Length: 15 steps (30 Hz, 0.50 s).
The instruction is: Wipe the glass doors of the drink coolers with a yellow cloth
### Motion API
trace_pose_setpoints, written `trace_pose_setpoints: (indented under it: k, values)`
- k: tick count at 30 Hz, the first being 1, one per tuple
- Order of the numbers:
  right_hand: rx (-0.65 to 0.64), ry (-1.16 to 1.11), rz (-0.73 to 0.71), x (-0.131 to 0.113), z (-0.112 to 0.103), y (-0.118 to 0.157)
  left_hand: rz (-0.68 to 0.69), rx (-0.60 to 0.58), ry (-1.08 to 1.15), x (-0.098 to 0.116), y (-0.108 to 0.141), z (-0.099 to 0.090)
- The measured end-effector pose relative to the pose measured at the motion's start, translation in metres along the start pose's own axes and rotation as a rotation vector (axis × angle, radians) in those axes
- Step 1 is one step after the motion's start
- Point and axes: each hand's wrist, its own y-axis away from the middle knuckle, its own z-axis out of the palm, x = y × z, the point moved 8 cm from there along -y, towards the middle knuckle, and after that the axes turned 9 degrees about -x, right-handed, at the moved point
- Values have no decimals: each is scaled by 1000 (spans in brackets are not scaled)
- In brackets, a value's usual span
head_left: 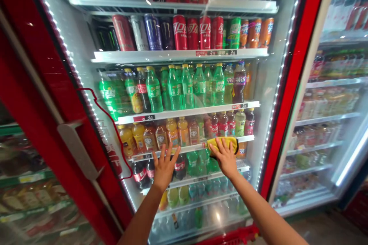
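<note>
A yellow cloth with a dark edge (233,143) lies pressed against the glass door of a lit drinks cooler, under my right hand (224,157). The fingers of that hand are spread over the cloth. To the left, my left hand (165,166) has its fingers spread and holds nothing; it appears to rest on the glass. Behind the glass, green bottles (174,88) stand on a middle shelf, with red cans (180,32) on the shelf above and orange juice bottles (172,132) on the shelf below.
The cooler's red frame (299,65) runs down the right side. A grey door handle (82,151) is on the left. Another cooler with stocked shelves (330,118) stands at the right, and more shelved goods show through glass at the lower left.
</note>
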Motion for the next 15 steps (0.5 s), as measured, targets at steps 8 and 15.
trace_pose_setpoints:
  k: [8, 15]
  values:
    - [110, -60, -20, -72, -7, -50, -27, -35, -13, 2, 4, 8]
    - [115, -61, -353, -48, -14, -28, 4, 152, -46, -10, 12, -19]
